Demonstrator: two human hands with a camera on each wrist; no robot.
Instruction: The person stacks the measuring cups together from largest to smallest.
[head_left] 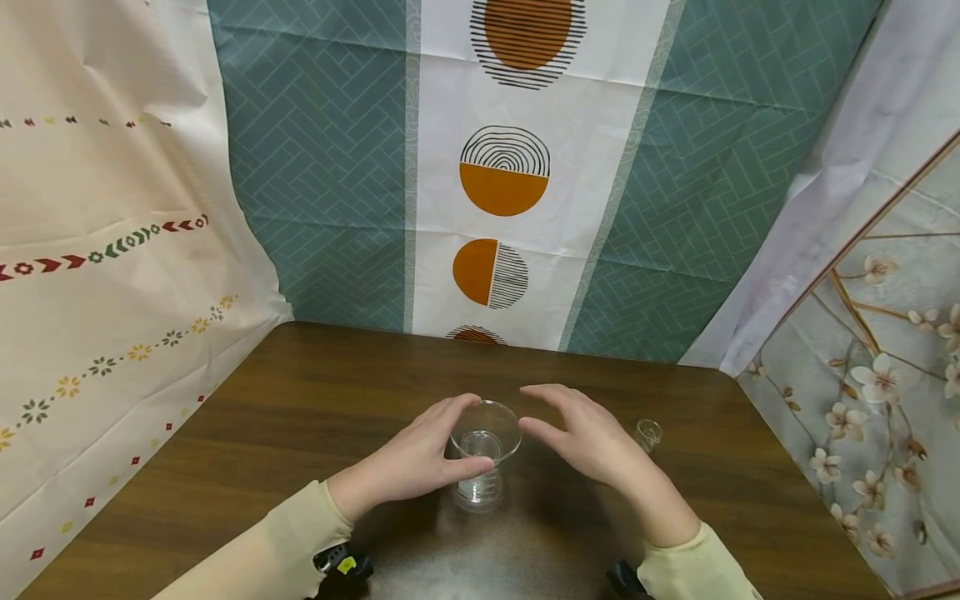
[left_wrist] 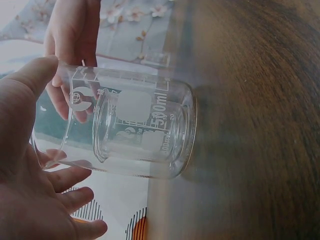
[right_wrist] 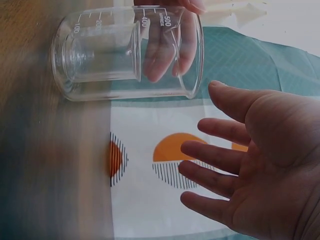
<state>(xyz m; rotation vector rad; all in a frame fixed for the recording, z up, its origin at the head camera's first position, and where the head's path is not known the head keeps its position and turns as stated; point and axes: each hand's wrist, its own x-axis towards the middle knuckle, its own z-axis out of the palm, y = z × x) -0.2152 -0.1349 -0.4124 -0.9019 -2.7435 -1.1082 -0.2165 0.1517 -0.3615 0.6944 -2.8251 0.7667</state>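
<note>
A large clear glass beaker [head_left: 512, 440] marked 500ml stands upright on the table, with a smaller glass beaker [left_wrist: 132, 131] nested inside it. My left hand [head_left: 423, 457] spans the large beaker's rim from the left, thumb on the near side and index finger on the far side, holding it there; the other fingers spread loosely. To the right of the rim is my right hand [head_left: 592, 437], its thumb and fingers apart and nothing between them. In the right wrist view its palm [right_wrist: 272, 150] faces the beaker across a small gap.
A small clear glass vessel [head_left: 648, 432] stands on the brown wooden table [head_left: 315, 392], right of my right hand. Patterned cloths hang behind and on the left of the table, and a flowered panel [head_left: 862, 417] borders its right side.
</note>
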